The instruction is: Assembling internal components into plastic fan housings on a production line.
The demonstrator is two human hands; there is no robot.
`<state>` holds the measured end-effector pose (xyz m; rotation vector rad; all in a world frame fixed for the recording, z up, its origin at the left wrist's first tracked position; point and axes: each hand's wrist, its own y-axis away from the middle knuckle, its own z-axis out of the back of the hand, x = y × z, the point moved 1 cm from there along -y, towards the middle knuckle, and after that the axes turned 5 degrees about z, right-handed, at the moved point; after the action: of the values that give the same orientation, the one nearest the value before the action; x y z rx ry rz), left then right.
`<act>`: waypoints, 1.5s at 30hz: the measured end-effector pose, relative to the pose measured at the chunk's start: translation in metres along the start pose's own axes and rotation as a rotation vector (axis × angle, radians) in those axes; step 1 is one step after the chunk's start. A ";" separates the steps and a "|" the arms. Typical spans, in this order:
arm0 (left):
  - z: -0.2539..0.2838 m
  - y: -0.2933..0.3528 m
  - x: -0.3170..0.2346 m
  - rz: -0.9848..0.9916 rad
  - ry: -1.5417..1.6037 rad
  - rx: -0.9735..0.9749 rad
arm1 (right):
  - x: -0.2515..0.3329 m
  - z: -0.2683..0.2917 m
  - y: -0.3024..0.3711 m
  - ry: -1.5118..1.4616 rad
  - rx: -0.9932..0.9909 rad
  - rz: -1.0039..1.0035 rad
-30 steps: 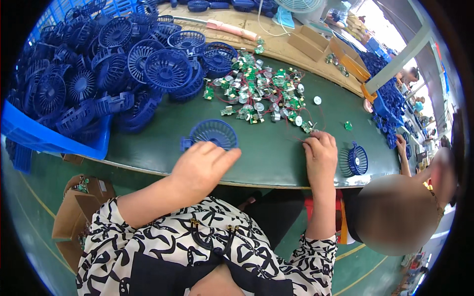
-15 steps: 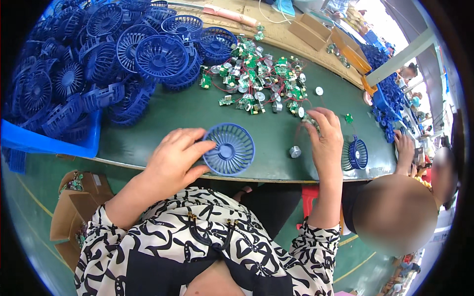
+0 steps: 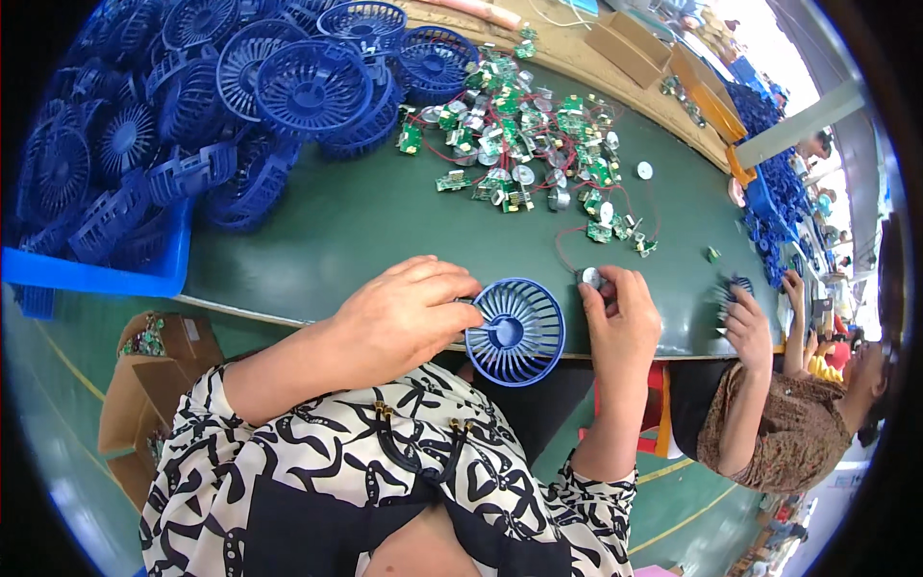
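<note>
My left hand (image 3: 402, 310) is closed on the rim of a round blue slatted fan guard (image 3: 506, 333), tilted so that its inside shows, at the table's near edge. To the right of it, my right hand (image 3: 625, 313) pinches a small silver round motor (image 3: 589, 277) between thumb and fingers. From the motor a thin red wire curves up toward a small green circuit board (image 3: 600, 232), which lies on the table at the near side of a pile of boards and motors (image 3: 524, 144).
Many blue fan guards (image 3: 312, 87) are heaped at the left, over a blue bin (image 3: 144, 269). A white disc (image 3: 644, 170) lies right of the pile. At the right, a co-worker's hand (image 3: 748, 327) holds a blurred dark part. A cardboard box (image 3: 159, 370) stands below left.
My left hand has brought the fan guard right and nearer. My right hand now pinches the motor that hung loose, and the circuit board is out of my fingers. The co-worker's hand has come in.
</note>
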<state>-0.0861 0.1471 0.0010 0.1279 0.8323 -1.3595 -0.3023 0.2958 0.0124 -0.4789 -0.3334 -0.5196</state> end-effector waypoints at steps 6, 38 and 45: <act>-0.001 -0.003 -0.001 -0.033 -0.008 -0.014 | 0.018 0.013 -0.009 0.007 0.089 0.139; -0.005 -0.004 0.005 -0.116 -0.015 -0.100 | 0.051 0.021 0.034 -0.067 0.255 0.670; 0.003 0.008 -0.009 -0.051 0.048 -0.218 | 0.030 -0.015 0.057 -0.086 0.052 0.759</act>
<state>-0.0779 0.1544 0.0051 -0.0314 1.0246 -1.3082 -0.2436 0.3198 -0.0076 -0.5368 -0.2228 0.2473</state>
